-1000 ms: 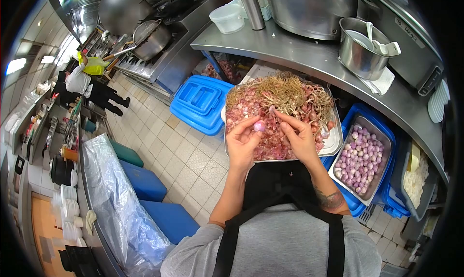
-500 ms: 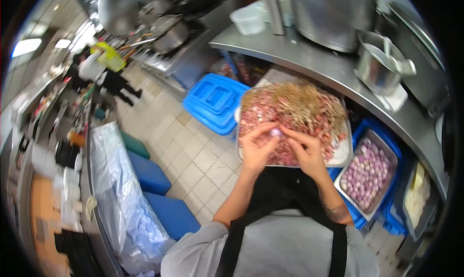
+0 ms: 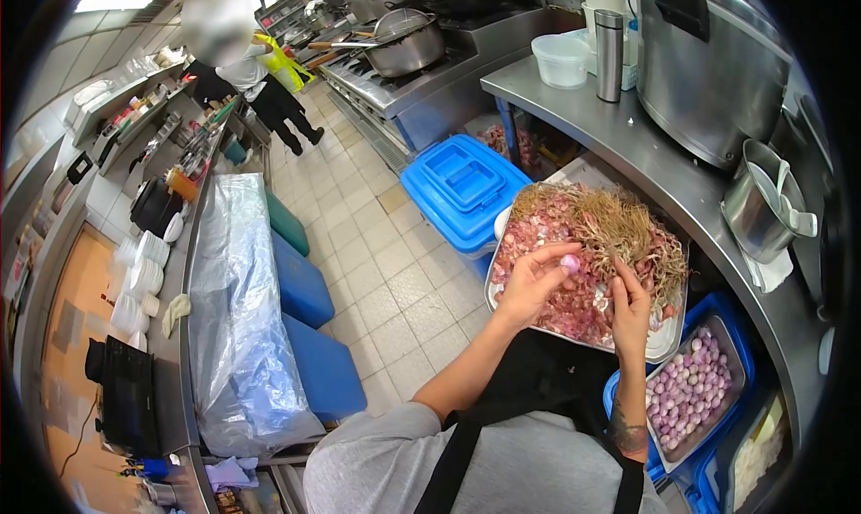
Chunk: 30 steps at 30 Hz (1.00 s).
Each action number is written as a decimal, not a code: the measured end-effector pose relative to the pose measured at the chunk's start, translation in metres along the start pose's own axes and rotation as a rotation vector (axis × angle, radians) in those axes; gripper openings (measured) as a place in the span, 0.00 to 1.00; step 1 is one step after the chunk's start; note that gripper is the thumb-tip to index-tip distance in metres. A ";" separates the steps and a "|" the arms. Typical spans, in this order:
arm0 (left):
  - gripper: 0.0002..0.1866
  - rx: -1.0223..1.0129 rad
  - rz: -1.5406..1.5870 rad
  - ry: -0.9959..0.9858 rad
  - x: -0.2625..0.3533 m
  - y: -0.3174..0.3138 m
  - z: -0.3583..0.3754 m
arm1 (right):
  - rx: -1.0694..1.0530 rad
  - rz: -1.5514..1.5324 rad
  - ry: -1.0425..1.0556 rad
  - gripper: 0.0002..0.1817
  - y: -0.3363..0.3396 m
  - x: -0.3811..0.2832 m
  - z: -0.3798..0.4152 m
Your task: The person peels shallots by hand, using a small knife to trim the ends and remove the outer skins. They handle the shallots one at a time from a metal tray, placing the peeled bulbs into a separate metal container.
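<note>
My left hand (image 3: pixel 534 285) holds a small peeled purple shallot (image 3: pixel 569 264) between its fingertips. Just to the right, my right hand (image 3: pixel 630 306) has its thumb and index finger close together; whatever may lie between them is too small to make out. Both hands are above a metal tray (image 3: pixel 665 342) heaped with reddish shallots and skins (image 3: pixel 543 220) and dry, stringy roots (image 3: pixel 619 225). To the lower right, a metal pan of peeled shallots (image 3: pixel 689 384) rests in a blue container.
A blue lidded bin (image 3: pixel 465 187) stands left of the tray. Behind runs a steel counter (image 3: pixel 574 110) with a large pot (image 3: pixel 708 74). Blue bins (image 3: pixel 321 361) line the left counter. Another person (image 3: pixel 269 92) stands near the stove (image 3: pixel 448 65).
The view has turned, shifting the surroundings. My hands have moved apart; the shallot, earlier between both hands' fingertips, is now in my left hand only.
</note>
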<state>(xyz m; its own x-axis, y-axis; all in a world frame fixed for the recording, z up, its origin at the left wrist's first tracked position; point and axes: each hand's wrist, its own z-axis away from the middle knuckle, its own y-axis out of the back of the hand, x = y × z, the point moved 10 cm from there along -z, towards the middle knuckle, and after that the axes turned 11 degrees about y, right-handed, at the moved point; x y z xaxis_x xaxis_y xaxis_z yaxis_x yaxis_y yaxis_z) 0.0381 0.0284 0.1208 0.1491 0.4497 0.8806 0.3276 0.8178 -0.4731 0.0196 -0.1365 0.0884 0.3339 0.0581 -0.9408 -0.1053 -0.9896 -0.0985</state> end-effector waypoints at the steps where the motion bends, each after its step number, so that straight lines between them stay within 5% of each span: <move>1: 0.20 0.016 -0.019 -0.023 0.001 0.001 -0.001 | -0.007 0.073 0.030 0.19 0.002 0.002 -0.001; 11: 0.19 0.119 -0.001 -0.073 -0.001 0.018 -0.007 | -0.043 0.078 0.002 0.20 -0.004 -0.010 0.001; 14: 0.17 0.151 0.082 -0.048 -0.006 0.026 -0.008 | -0.108 0.170 0.137 0.20 -0.011 -0.018 0.000; 30: 0.21 0.015 0.085 -0.109 0.000 0.012 -0.005 | -0.127 0.160 0.257 0.20 -0.023 -0.057 0.007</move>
<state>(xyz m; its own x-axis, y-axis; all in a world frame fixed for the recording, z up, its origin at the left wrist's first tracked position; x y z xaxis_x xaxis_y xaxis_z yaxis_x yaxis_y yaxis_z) 0.0467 0.0361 0.1151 0.0729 0.5533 0.8298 0.3037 0.7802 -0.5469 -0.0032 -0.1164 0.1419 0.5498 -0.1182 -0.8269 -0.0633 -0.9930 0.0999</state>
